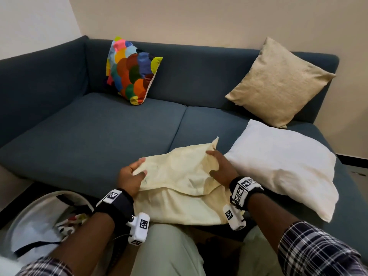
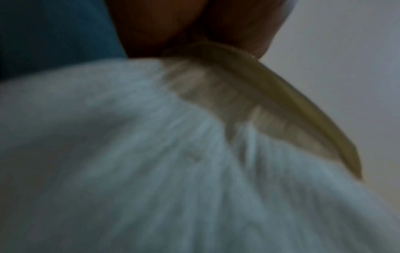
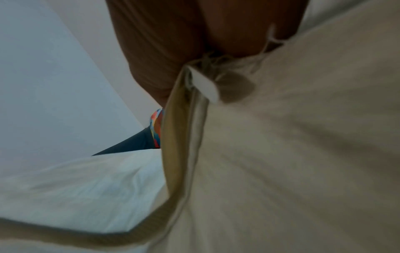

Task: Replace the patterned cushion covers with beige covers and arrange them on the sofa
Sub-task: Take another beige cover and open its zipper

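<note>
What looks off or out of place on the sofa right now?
The beige cover held by both hands shows a darker discoloured patch near the right hand. A bare white insert lies flat, uncovered. One patterned cushion remains unchanged.

Matt woven cloth sofa point(image 1: 99, 124); creased thin cloth beige cover point(image 1: 179, 176)

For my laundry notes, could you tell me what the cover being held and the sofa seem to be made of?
Beige cover: thin, matte woven cloth, perhaps cotton; it creases and drapes limply. Sofa: blue-grey upholstery with a fine, matte weave, likely synthetic.
</note>
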Tool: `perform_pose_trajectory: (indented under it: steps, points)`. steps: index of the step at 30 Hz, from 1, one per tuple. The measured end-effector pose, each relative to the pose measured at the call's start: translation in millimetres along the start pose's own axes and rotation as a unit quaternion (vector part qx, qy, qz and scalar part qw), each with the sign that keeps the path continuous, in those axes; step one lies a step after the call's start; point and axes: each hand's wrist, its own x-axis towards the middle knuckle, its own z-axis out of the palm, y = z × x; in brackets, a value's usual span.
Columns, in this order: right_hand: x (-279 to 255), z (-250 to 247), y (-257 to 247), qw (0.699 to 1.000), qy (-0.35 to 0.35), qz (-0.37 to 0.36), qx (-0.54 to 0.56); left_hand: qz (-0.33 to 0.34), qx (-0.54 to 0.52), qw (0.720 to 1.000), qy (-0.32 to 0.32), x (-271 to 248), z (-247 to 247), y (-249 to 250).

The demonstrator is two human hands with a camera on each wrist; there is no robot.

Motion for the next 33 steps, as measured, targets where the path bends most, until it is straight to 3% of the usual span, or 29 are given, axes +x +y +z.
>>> perform_pose_trajectory:
  steps: [3,5,8,12,14,16,18,20,22,25,27,29,31,33]
  points:
    - [13,-7,0,1.000,-0.001,-0.018,-0.015,0.071,0.086,0.992,0.054,7,-3,-10]
    - [15,-8,7,0.997,-0.030,0.012,-0.077,0.046,0.171,0.984,0.026,9,-3,-31]
    - [12,0,20,0.981,-0.060,0.052,-0.175,-0.054,0.245,0.967,-0.052,11,-8,-66]
    - [0,10,20,0.984,-0.031,0.014,-0.176,-0.153,0.162,0.972,-0.075,1,-11,-69]
    - [-8,9,19,0.976,-0.037,0.026,-0.212,-0.197,0.087,0.969,-0.125,-6,-13,-63]
    - [-15,3,21,0.963,-0.068,0.034,-0.260,-0.168,0.027,0.971,-0.169,-10,-16,-60]
    - [-22,-4,18,0.948,-0.126,0.043,-0.288,-0.092,0.098,0.973,-0.188,-10,-18,-60]
    - [-26,-14,14,0.936,-0.171,0.048,-0.303,-0.059,0.262,0.940,-0.209,-8,-17,-56]
    - [-25,-25,5,0.936,-0.190,0.057,-0.292,-0.072,0.415,0.880,-0.220,-3,-21,-47]
    - [-29,-51,-5,0.934,-0.198,0.084,-0.287,-0.064,0.511,0.832,-0.208,-4,-25,-29]
    - [-33,-71,-6,0.939,-0.136,0.077,-0.307,-0.006,0.535,0.829,-0.163,-7,-24,-17]
    - [-34,-89,-6,0.939,-0.003,0.052,-0.339,0.045,0.502,0.853,-0.137,-9,-18,-11]
    - [-36,-102,3,0.905,0.061,0.052,-0.417,0.062,0.449,0.879,-0.147,-13,-8,-9]
    - [-40,-110,22,0.872,0.055,0.073,-0.482,0.059,0.397,0.900,-0.171,-20,2,-5]
